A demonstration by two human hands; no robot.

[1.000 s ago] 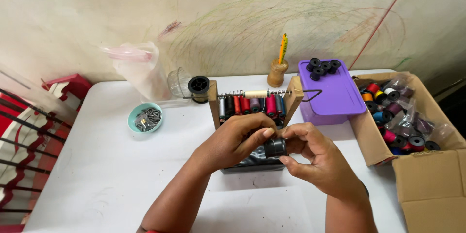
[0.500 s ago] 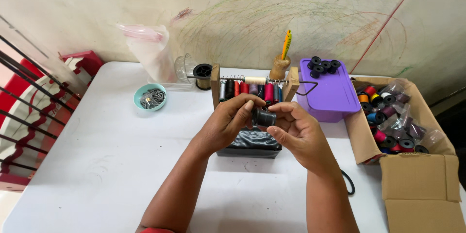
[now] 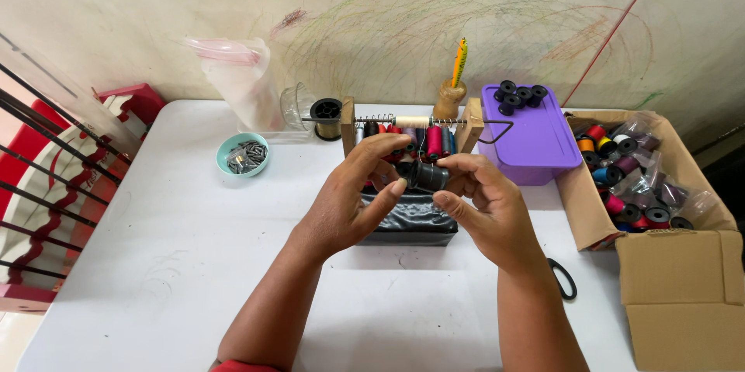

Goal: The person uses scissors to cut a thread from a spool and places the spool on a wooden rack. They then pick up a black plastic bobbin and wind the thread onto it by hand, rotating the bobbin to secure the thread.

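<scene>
- We see a small black spool [image 3: 427, 176] held above the middle of the white table [image 3: 155, 248], just in front of the wooden rack [image 3: 469, 128]; it is in hand, not yet set down anywhere.
- Our left hand [image 3: 341, 205] has its thumb and fingertips pressed against the near end of the spool, fingers curled close together.
- Our right hand [image 3: 485, 213] pinches the far end between thumb and forefinger, the other fingers loosely bent.
- Just beneath the hands lies a black tray [image 3: 411, 224] with dark material in it; we cannot tell its contents.
- The rack's rod already carries a row of coloured spools [image 3: 431, 139], so that part looks partly filled.
- More black spools [image 3: 520, 94] sit on the lid of the purple box [image 3: 535, 147], and a cardboard box [image 3: 667, 263] to the right holds many bagged ones, so we judge plenty remains to be handled.
- A teal bowl [image 3: 243, 156] of small metal pieces stands well apart at the left.
</scene>
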